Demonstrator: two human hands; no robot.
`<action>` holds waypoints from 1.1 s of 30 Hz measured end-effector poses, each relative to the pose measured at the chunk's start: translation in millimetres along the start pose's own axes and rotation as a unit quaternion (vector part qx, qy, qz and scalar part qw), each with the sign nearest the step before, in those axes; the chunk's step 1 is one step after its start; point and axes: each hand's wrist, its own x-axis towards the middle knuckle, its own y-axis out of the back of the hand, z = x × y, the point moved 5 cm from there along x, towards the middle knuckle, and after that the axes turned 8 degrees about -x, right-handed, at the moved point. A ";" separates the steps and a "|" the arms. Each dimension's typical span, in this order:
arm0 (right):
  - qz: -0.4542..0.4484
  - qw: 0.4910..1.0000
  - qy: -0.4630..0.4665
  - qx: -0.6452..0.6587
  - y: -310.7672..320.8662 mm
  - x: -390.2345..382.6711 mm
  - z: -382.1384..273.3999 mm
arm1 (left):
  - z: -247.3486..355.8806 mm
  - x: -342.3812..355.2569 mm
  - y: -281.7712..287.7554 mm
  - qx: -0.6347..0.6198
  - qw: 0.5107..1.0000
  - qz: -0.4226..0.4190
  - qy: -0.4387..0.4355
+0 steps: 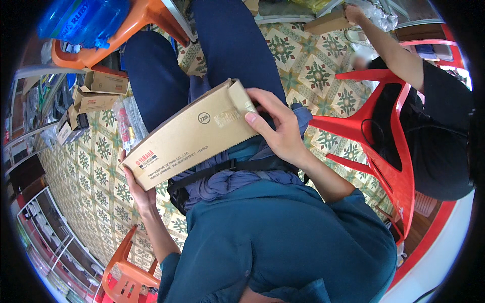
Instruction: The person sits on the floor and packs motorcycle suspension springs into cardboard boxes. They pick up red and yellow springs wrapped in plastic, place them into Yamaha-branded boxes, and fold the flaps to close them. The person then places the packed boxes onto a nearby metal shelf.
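Note:
A long brown cardboard box [189,134] with printed sides is held at a slant above my lap, its right end higher than its left. My left hand [139,187] grips the lower left end, the thumb lying on the printed face and the fingers partly hidden behind the box. At the other end, my right hand [275,123] clasps the box, with its thumb on the front face and its other fingers near the end flap. Whatever may be inside the box is hidden.
Opened cardboard boxes [98,96] and plastic-wrapped parts [130,121] lie at the left. An orange chair [108,43] bears a blue water bottle [86,22]. A red motorbike panel [389,151] stands at the right, beside a co-worker [429,101] holding another carton [328,21].

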 end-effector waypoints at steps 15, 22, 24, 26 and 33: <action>-0.008 0.984 -0.141 0.106 -13.9 -9.3 3.6 | -0.7 -0.1 -0.3 -0.010 1.000 0.021 -0.006; -0.041 0.998 -0.026 -0.031 -19.8 -8.4 -8.6 | 0.0 -1.0 -2.3 -0.005 1.000 0.002 -0.001; -0.054 0.997 0.002 -0.060 -21.0 -8.3 -11.6 | 0.3 -2.0 -2.0 -0.003 1.000 -0.001 -0.002; -0.071 0.996 0.002 -0.058 -20.7 -8.8 -10.6 | 0.4 -2.0 -0.6 -0.007 1.000 0.005 -0.008; -0.022 0.994 0.056 -0.095 -30.8 -13.0 -24.0 | -1.1 -3.5 -6.4 -0.002 1.000 0.024 0.002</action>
